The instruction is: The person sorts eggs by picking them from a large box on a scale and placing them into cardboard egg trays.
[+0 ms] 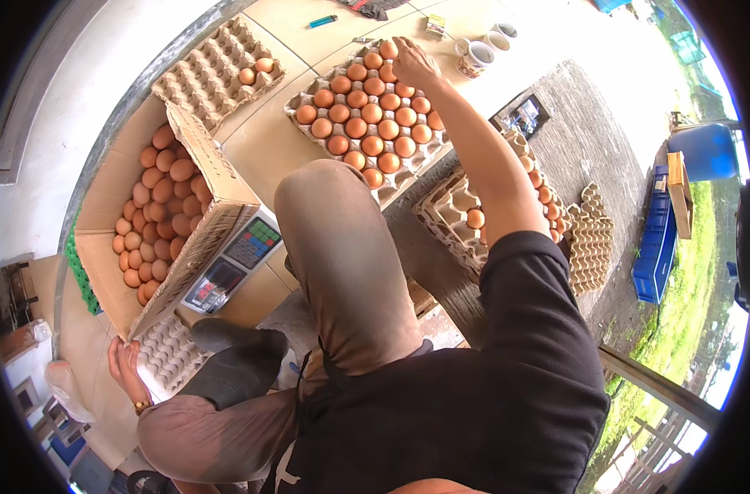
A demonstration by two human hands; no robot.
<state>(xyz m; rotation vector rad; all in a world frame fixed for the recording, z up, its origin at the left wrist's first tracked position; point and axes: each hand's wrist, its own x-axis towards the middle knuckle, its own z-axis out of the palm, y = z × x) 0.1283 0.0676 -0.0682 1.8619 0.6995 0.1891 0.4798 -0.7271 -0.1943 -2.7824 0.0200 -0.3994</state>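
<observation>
My right hand [415, 62] is at the far corner of a pulp egg tray [406, 179] filled with several rows of brown eggs [371, 113]. Its fingers are bent beside a corner egg [388, 49]; whether they grip anything is hidden. Low on the left, my left hand [125, 364] has its fingers around the near corner of an open cardboard box [103, 259]. Loose brown eggs [162, 191] are heaped inside that box. Against the box's right side is a digital scale [230, 265] with coloured keys and a lit display.
Another pulp tray [202, 68] holds two eggs at the back left. Stacked trays [452, 204] with some eggs sit under my right arm, near an empty tray [591, 241]. Mugs [474, 58], a small box [435, 25] and a lighter [322, 22] are at the back. My raised knee [325, 185] stands between.
</observation>
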